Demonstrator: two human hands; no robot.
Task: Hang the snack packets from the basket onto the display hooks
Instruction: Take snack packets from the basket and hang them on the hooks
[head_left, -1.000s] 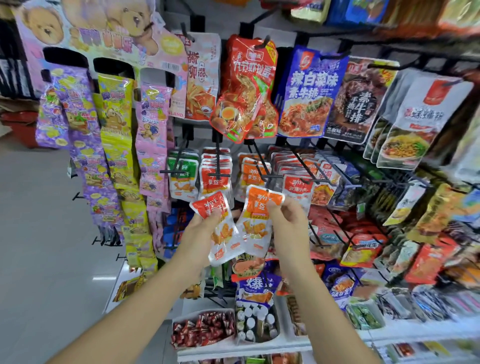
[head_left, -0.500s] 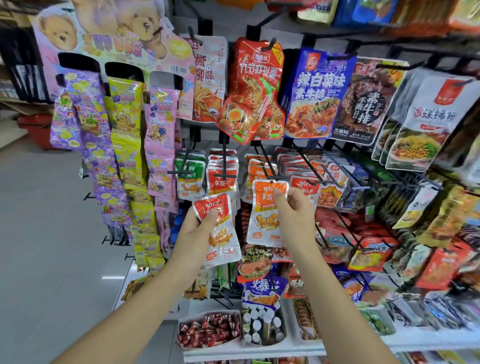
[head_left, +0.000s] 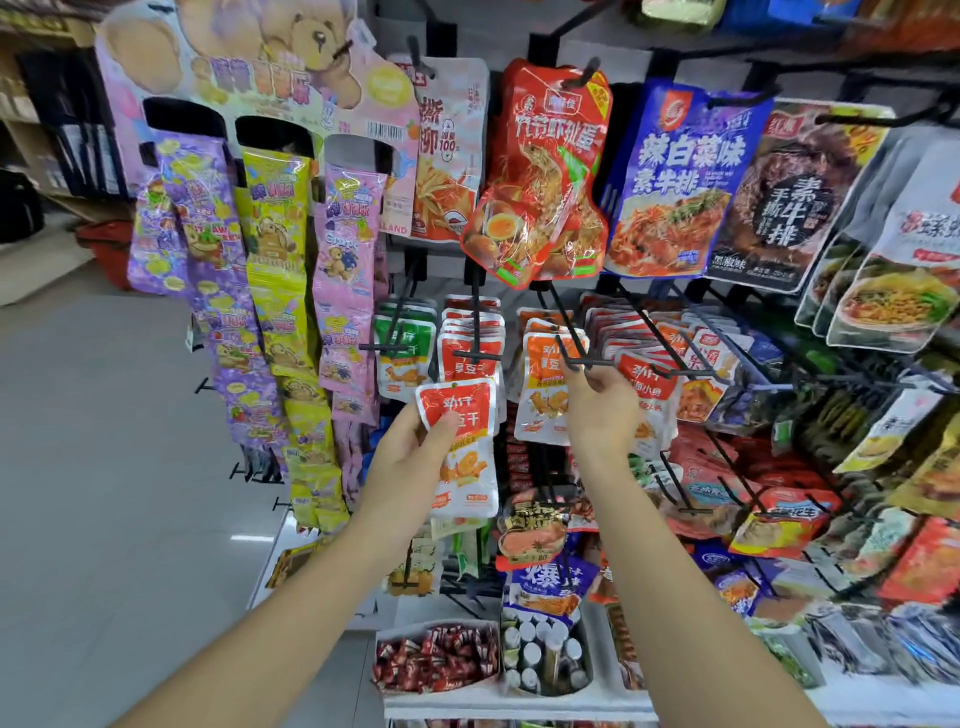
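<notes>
My left hand (head_left: 410, 457) grips a red-and-white snack packet (head_left: 462, 447) upright, just below the hook (head_left: 475, 332) that carries matching red packets. My right hand (head_left: 602, 410) pinches the top of an orange-and-white snack packet (head_left: 545, 384) at the tip of a black display hook (head_left: 569, 338) on which orange packets hang. The packet's top edge sits at the hook's end. The basket is out of view.
Large snack bags (head_left: 545, 171) hang on the row above. Long candy strips (head_left: 275, 291) dangle at the left. More hooks with packets (head_left: 701, 364) jut out on the right. Tubs of small snacks (head_left: 436, 660) stand on the low shelf.
Both hands rose toward the hooks. The right hand carried the orange packet up to the hook's tip; the left lifted the red packet closer to the red row.
</notes>
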